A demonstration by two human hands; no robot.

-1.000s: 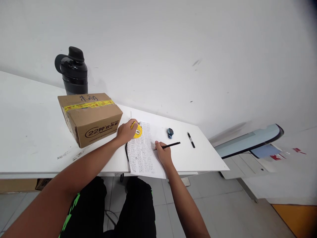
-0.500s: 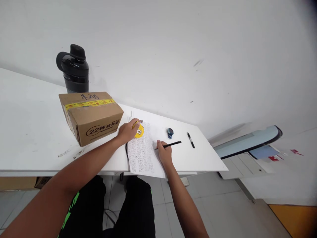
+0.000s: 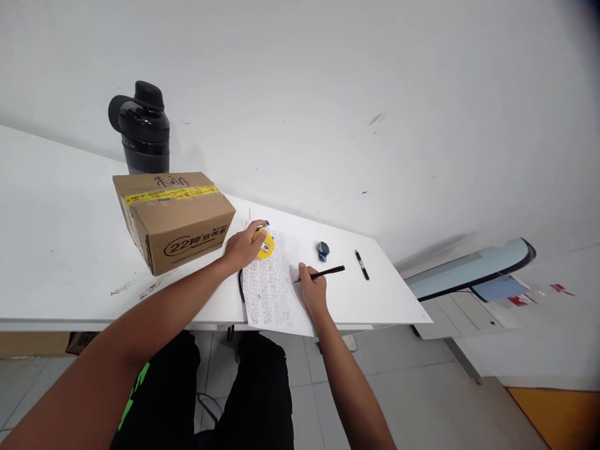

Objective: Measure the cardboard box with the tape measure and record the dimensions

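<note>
My left hand (image 3: 243,248) is closed on a round yellow tape measure (image 3: 265,244), over the upper left part of a sheet of paper (image 3: 269,294) densely covered in small writing. Between the fingers of my right hand (image 3: 312,287) is a black pen (image 3: 328,272), its tip pointing left over the paper's right side. The paper lies on the white table (image 3: 394,294), its lower edge reaching past the table's front edge. A dark blue watch (image 3: 322,250) rests to the right of the paper. Further right lies a second pen (image 3: 362,265).
A taped cardboard box (image 3: 187,219) stands left of my left hand, with a black bottle (image 3: 146,134) behind it. The wall rises behind the table. Beyond the table's right end is a light blue panel (image 3: 469,267) with a dark edge.
The view has shifted very slightly. My left hand and the tape measure have turned a little; my right hand still holds the pen in nearly the same place.
</note>
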